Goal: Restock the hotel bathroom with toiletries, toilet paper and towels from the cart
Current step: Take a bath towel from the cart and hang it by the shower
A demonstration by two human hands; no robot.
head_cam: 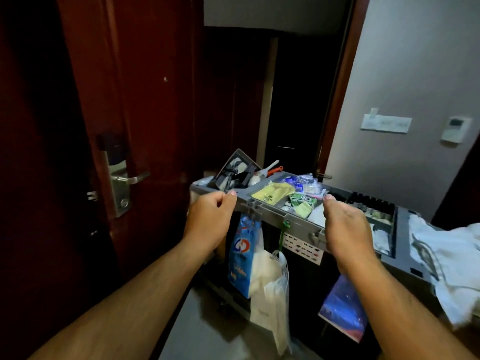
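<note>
A grey housekeeping cart (275,216) stands in the doorway in front of me. Its top tray holds a yellow packet (272,194), green sachets (302,203), blue-and-clear wrapped toiletries (302,183) and a black caddy (236,172) with brushes. White towels (449,261) lie heaped on the cart's right end. My left hand (210,216) grips the tray's near rim at its left end. My right hand (348,229) grips the same rim further right, with its fingers curled over the edge.
A dark red door (135,100) with a metal lever lock (122,178) stands close on the left. From the cart's front hang a blue bag (241,255), a white plastic bag (270,294) and a starry dark bag (342,307). The grey wall on the right carries switches (384,123) and a thermostat (454,128).
</note>
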